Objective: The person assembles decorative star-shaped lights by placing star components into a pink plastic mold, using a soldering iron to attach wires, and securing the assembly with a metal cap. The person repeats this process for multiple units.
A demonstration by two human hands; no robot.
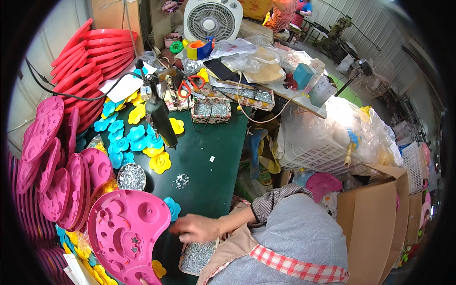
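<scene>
A pink crescent-shaped plastic panel [107, 223], moulded with round cups and star-shaped cut-outs, is tilted up at the lower left. A fingertip of my left hand [144, 282] grips its bottom edge; the rest of that hand is out of the picture. My right hand [197, 229], smeared by motion, hovers just right of the panel, over the edge of a tray of small silvery parts [197, 256]. What its fingers hold, if anything, I cannot make out. A blue flower-shaped piece [172, 208] lies beside it, and a yellow one [158, 269] sits below.
Pink panels [71, 190] and red panels [95, 57] stack up on the left. A dark hanging tool [159, 116] stands over blue and yellow flower pieces [118, 142]. On the green table [209, 185] are a round tub [131, 176] and loose small parts [181, 181]. A cardboard box [370, 218] is at right.
</scene>
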